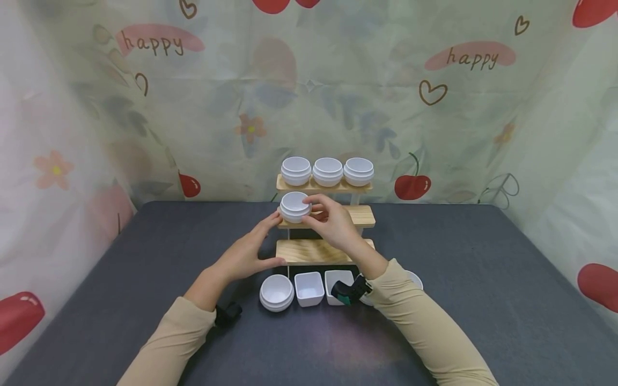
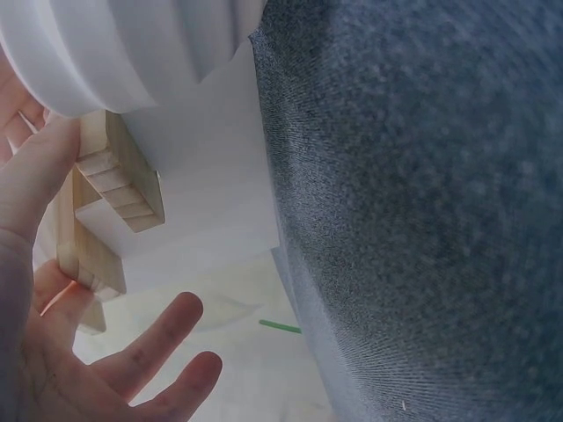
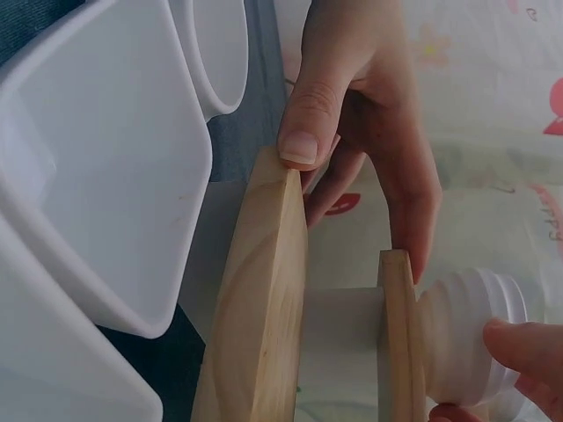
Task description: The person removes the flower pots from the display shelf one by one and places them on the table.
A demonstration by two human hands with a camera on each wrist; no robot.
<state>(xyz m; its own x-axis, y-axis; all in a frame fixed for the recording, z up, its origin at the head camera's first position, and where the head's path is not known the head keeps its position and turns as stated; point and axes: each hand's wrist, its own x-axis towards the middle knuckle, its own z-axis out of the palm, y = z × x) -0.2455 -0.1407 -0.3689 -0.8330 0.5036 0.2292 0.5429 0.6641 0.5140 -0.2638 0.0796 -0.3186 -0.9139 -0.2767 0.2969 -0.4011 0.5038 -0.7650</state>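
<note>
Three-tier wooden shelf [image 1: 333,251], at the far middle of the dark grey table [image 1: 483,279].

Middle tier, left end: one white round bowl [image 1: 295,207]. The right hand [image 1: 333,222] pinches its rim from the right, fingers curled round it, seemingly to seat it near the tier's edge. The left hand [image 1: 248,252] has straight fingers, thumb pressed on the lowest tier's front edge and fingertips reaching the middle tier beside the bowl, likely steadying the shelf.

Top tier: three white round bowls [image 1: 328,171] in a row, touching.

Table, before the shelf: a second round bowl [image 1: 277,292], then two square white dishes [image 1: 309,288]; the right forearm covers part of another round dish [image 1: 416,279].
</note>
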